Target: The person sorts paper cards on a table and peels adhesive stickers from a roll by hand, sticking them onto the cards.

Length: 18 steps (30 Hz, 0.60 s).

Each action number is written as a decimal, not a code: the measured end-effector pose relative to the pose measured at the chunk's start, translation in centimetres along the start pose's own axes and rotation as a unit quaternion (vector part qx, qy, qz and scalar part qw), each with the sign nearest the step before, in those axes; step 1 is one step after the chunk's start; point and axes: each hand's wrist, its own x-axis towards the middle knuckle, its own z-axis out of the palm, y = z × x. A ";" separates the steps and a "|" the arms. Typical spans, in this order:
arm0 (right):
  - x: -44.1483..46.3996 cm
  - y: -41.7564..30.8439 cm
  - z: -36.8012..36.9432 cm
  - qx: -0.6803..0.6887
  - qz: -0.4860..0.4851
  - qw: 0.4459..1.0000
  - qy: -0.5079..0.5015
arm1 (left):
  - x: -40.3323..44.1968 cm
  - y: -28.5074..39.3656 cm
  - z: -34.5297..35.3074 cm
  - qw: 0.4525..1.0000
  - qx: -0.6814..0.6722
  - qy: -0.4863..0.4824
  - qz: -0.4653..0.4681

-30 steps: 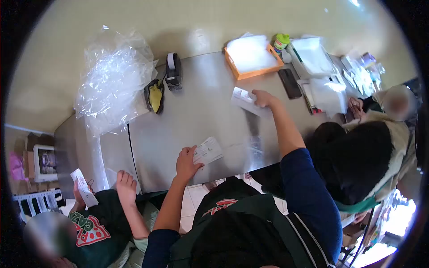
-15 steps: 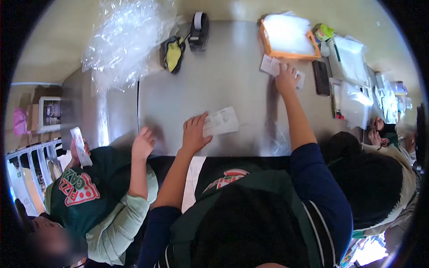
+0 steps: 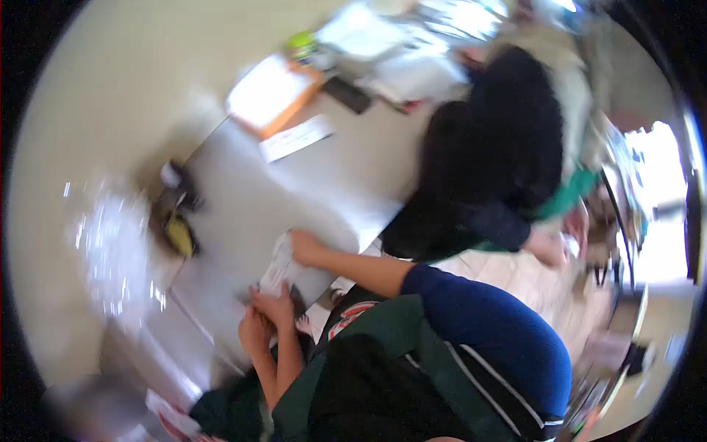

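A white printed paper slip (image 3: pixel 280 264) lies at a slant between my hands, over the near part of the metal table (image 3: pixel 243 199). My right hand (image 3: pixel 302 247) grips its upper end. At the lower end, my left hand (image 3: pixel 273 303) has its fingers closed on the slip, slightly blurred by motion. Close beside my left hand is the hand of a co-worker (image 3: pixel 253 331); whether it touches the slip, I cannot tell. Farther up the table, a second white printed slip (image 3: pixel 296 139) lies flat against the orange tray's near side.
The orange tray (image 3: pixel 293 103) holds white sheets. Near it are a dark phone (image 3: pixel 346 94), a green-lidded container (image 3: pixel 301 46) and papers (image 3: pixel 361 33). A tape dispenser (image 3: pixel 181 184) and clear plastic wrap (image 3: pixel 118 250) lie left. A person in black (image 3: pixel 493 147) stands on the right.
The view has swung round to the right and blurred. My right hand has left the slip by the tray and come to the other slip beside my left hand. The co-worker's hand is now closer.
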 end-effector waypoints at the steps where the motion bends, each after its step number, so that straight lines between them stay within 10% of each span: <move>1: -0.4 -0.6 0.0 -0.022 -0.041 0.999 -0.010 | -0.2 0.0 0.3 1.000 -0.014 0.018 0.019; 18: -21.4 14.0 -6.3 0.215 0.031 0.911 0.351 | 1.9 5.3 2.2 0.882 -0.433 -0.177 0.050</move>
